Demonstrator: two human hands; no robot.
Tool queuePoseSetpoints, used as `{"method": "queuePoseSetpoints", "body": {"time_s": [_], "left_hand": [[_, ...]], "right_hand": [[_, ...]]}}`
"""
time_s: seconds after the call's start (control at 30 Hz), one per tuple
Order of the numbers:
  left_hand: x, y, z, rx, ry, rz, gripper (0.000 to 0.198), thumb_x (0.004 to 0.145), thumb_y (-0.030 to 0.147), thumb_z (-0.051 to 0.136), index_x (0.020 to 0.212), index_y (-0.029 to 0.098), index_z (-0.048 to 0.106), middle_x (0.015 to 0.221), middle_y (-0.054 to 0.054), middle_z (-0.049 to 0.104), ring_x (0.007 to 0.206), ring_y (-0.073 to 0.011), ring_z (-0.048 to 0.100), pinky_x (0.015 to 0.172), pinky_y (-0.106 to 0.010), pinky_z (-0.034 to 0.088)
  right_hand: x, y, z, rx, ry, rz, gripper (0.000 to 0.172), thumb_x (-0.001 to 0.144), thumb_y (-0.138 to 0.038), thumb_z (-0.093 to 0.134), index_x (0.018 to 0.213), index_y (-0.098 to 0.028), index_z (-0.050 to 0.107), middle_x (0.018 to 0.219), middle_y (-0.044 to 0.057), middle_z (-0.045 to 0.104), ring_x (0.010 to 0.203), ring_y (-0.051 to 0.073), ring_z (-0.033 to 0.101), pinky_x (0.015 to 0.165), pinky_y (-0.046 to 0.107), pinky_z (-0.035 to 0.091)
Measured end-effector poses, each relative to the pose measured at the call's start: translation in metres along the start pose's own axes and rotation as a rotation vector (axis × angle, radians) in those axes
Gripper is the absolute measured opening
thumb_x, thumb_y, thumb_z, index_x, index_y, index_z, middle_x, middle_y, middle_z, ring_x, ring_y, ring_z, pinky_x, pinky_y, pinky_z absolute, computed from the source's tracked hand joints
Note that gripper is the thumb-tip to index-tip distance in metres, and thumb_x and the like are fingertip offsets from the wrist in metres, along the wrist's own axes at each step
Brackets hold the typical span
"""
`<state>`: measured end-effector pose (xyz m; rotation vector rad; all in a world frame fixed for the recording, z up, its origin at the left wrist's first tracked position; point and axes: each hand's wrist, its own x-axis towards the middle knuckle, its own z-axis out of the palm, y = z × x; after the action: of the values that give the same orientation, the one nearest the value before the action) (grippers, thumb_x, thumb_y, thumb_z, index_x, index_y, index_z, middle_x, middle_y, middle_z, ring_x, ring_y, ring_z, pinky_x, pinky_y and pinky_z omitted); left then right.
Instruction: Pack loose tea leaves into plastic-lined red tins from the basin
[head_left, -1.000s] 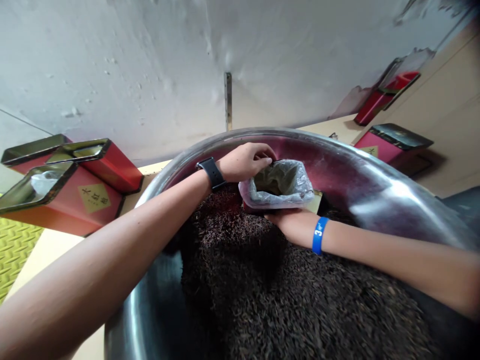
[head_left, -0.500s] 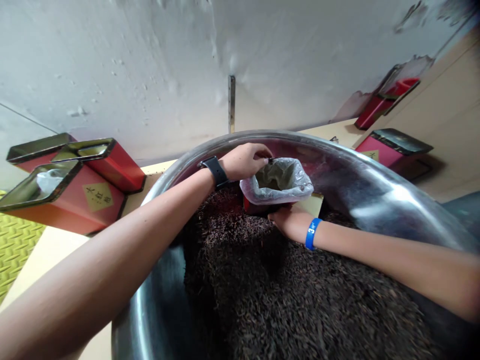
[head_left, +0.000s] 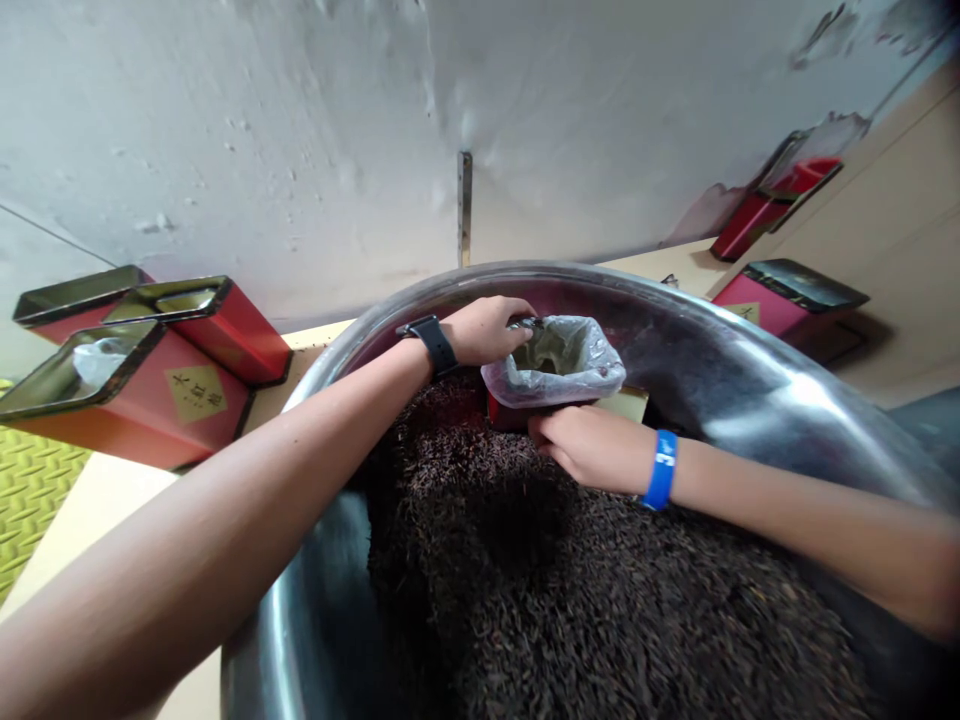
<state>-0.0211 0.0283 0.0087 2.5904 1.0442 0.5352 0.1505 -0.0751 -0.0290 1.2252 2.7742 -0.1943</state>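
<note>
A red tin [head_left: 510,412] with a clear plastic bag [head_left: 555,388] folded over its mouth stands among dark, loose tea leaves [head_left: 645,600] inside a big metal basin [head_left: 277,640]. My left hand [head_left: 487,330], with a black watch on its wrist, is closed on the tin's left rim, its fingertips at the bag's edge. Dark bits show by those fingertips. In front of the tin, low over the leaves, my right hand [head_left: 592,445] has its fingers curled in; whatever may be inside them is hidden. A blue wristband [head_left: 660,470] is on that wrist.
Several red tins, one labelled tin [head_left: 202,400] among them, stand open at the left on the pale table [head_left: 82,540]. To the right are another red tin [head_left: 780,305] and a red container [head_left: 757,215]. A grey wall [head_left: 300,130] rises behind the basin.
My right hand has drawn slightly away from beneath the tin, toward me, and turned, its fingers curled. My left hand stays at the tin's rim, a little lower.
</note>
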Motion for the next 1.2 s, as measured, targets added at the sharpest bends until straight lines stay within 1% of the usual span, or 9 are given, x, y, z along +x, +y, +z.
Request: {"method": "queuePoseSetpoints", "body": {"time_s": [0.07,0.13,0.2,0.27,0.33,0.43,0.73,1.0,1.2], "left_hand": [[-0.001,0.003,0.001,-0.015,0.006,0.025,0.032,0.080,0.029,0.044,0.105,0.015,0.057,0.104,-0.007,0.062,0.090,-0.0176,0.056,0.082,-0.029,0.041],[-0.002,0.008,0.003,-0.037,0.004,0.057,0.028,0.080,0.028,0.045,0.103,0.016,0.057,0.101,-0.006,0.063,0.088,-0.0164,0.056,0.079,-0.028,0.042],[-0.004,0.015,0.003,-0.077,0.025,0.100,0.028,0.080,0.025,0.045,0.105,0.016,0.053,0.100,-0.005,0.062,0.087,-0.0152,0.056,0.078,-0.026,0.042],[-0.006,0.023,0.003,-0.135,0.068,0.146,0.031,0.079,0.019,0.045,0.109,0.015,0.048,0.101,-0.006,0.061,0.086,-0.0137,0.056,0.076,-0.024,0.042],[-0.008,0.030,0.001,-0.169,0.093,0.188,0.033,0.078,0.012,0.042,0.110,0.014,0.046,0.100,-0.005,0.061,0.085,-0.0124,0.055,0.076,-0.023,0.042],[-0.008,0.034,-0.002,-0.135,0.063,0.214,0.029,0.076,0.009,0.041,0.101,0.015,0.054,0.097,-0.003,0.062,0.087,-0.0129,0.055,0.079,-0.024,0.041],[-0.005,0.029,-0.003,-0.108,0.048,0.247,0.022,0.078,0.023,0.049,0.093,0.015,0.062,0.092,-0.003,0.064,0.084,-0.0120,0.055,0.078,-0.024,0.041],[-0.004,0.029,0.002,-0.104,0.084,0.322,0.024,0.082,0.028,0.050,0.096,0.014,0.063,0.096,-0.004,0.064,0.089,-0.0122,0.055,0.083,-0.023,0.041],[-0.002,0.025,0.005,-0.154,0.106,0.305,0.024,0.082,0.030,0.050,0.092,0.015,0.066,0.095,-0.005,0.064,0.087,-0.0125,0.057,0.082,-0.025,0.042]], "right_hand": [[-0.008,-0.007,-0.022,0.126,0.155,-0.124,0.014,0.085,-0.021,0.040,0.087,-0.016,0.053,0.081,0.005,0.060,0.071,0.014,0.055,0.065,0.025,0.038],[-0.014,-0.009,-0.040,0.199,0.372,-0.168,0.012,0.086,-0.019,0.039,0.088,-0.016,0.051,0.083,0.003,0.059,0.075,0.012,0.054,0.070,0.025,0.039],[-0.017,-0.003,-0.049,0.180,0.557,-0.117,0.012,0.086,-0.018,0.040,0.089,-0.016,0.051,0.083,0.003,0.059,0.076,0.012,0.053,0.072,0.025,0.040],[-0.015,0.008,-0.050,0.118,0.637,-0.045,0.010,0.085,-0.018,0.043,0.088,-0.016,0.053,0.082,0.003,0.059,0.075,0.013,0.054,0.071,0.026,0.040],[-0.010,0.019,-0.046,0.073,0.649,0.007,0.010,0.083,-0.017,0.045,0.088,-0.016,0.054,0.082,0.003,0.060,0.075,0.014,0.055,0.071,0.027,0.041],[-0.004,0.029,-0.038,0.058,0.665,0.042,0.011,0.080,-0.014,0.048,0.089,-0.016,0.055,0.084,0.003,0.062,0.076,0.014,0.057,0.070,0.027,0.043],[-0.002,0.028,-0.032,0.293,0.830,0.144,0.009,0.080,-0.019,0.051,0.088,-0.021,0.055,0.077,0.002,0.062,0.068,0.014,0.059,0.063,0.027,0.048],[-0.001,0.032,-0.033,0.465,0.802,0.195,0.006,0.081,-0.023,0.050,0.085,-0.020,0.053,0.072,0.002,0.058,0.063,0.014,0.056,0.059,0.028,0.048],[0.000,0.034,-0.035,0.543,0.790,0.202,0.007,0.080,-0.026,0.053,0.083,-0.021,0.056,0.075,0.002,0.060,0.060,0.013,0.056,0.058,0.028,0.048]]}}
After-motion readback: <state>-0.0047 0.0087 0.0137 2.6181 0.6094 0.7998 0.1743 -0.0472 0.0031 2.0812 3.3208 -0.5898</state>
